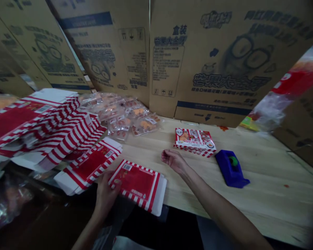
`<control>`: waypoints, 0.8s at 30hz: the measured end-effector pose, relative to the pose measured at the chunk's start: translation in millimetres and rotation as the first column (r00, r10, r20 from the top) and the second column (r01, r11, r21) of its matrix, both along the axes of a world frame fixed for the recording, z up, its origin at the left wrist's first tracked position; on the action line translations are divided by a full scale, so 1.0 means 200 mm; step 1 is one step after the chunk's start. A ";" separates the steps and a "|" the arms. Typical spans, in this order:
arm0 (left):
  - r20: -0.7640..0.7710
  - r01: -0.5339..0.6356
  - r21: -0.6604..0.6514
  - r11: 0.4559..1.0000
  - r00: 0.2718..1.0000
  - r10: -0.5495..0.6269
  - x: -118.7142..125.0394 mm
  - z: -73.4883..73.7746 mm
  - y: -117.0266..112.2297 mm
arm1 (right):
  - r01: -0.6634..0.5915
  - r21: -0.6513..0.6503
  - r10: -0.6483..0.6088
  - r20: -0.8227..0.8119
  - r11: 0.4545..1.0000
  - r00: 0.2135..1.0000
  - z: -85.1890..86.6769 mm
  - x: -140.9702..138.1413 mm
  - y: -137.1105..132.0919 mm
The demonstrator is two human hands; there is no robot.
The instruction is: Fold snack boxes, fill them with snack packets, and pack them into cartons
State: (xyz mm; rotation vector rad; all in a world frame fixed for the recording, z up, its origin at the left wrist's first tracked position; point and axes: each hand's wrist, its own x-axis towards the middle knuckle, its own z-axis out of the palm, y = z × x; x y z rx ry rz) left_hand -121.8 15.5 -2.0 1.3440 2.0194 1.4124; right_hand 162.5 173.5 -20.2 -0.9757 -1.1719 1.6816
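My left hand grips the left end of a flattened red-and-white striped carton, which lies at the table's front edge with its white flap to the right. My right hand hovers over the table with its fingers curled together; whether anything is in them I cannot make out. Just beyond it stands a made-up snack box with pictures on top. A blue tape dispenser with a green core sits to the right of that box. Another flat carton lies left of the one I hold.
A leaning pile of striped flat cartons fills the left. Clear snack packets are heaped behind it. Large printed cardboard boxes wall off the back. Plastic bags with red print are at the right, beyond the wooden table.
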 end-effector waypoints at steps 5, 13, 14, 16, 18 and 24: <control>-0.594 0.507 -0.351 0.787 0.530 -0.606 0.01 -0.11 0.01 | -0.044 0.326 -0.105 0.428 0.944 0.898 0.02 -0.27 0.49; -0.391 0.569 -0.740 0.358 0.070 -0.918 0.16 -0.09 0.29 | -0.459 0.592 -0.299 0.771 0.663 0.562 0.09 -0.55 0.97; -0.346 0.567 -0.761 0.315 0.056 -0.937 0.17 -0.07 0.31 | -0.502 0.586 -0.317 0.791 0.636 0.523 0.09 -0.56 0.99; -0.259 0.551 -0.801 0.234 0.032 -0.965 0.20 -0.01 0.33 | -0.566 0.577 -0.357 0.814 0.589 0.458 0.10 -0.58 1.00; -0.212 0.544 -0.816 0.194 0.031 -0.977 0.21 0.03 0.34 | -0.606 0.584 -0.403 0.812 0.541 0.422 0.15 -0.58 0.98; -0.290 0.556 -0.768 0.317 0.139 -0.947 0.23 0.06 0.31 | -0.526 0.772 -0.569 0.626 0.357 0.533 0.56 -0.48 0.72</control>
